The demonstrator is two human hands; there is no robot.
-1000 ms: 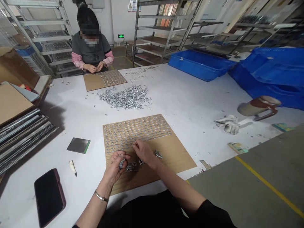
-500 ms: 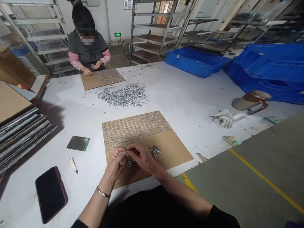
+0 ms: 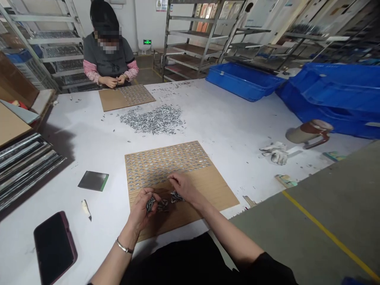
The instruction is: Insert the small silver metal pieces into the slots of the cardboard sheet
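A brown board [image 3: 213, 186] lies in front of me, its far half covered with rows of small silver leaf-shaped metal pieces [image 3: 166, 160]. My left hand [image 3: 139, 208] is curled over the board's near left part, holding a cluster of such pieces [image 3: 150, 204]. Thumb and fingers together, my right hand [image 3: 186, 188] hovers at the near edge of the rows; whatever is in the pinch is too small to make out. Loose metal pieces [image 3: 176, 196] lie on the board under and between my hands, partly hidden.
Beyond the board is a heap of metal pieces [image 3: 154, 119]. A co-worker [image 3: 109, 59] sits across with another board [image 3: 111, 99]. Left are a phone [image 3: 55, 247], a knife [image 3: 86, 209] and a dark plate [image 3: 93, 180]; right, gloves [image 3: 274, 152], a mug [image 3: 308, 132] and blue crates [image 3: 243, 81].
My hands have parted: the right moved up to the rows' edge, while the left stayed low and now shows its cluster of metal pieces. The co-worker's hands have come together.
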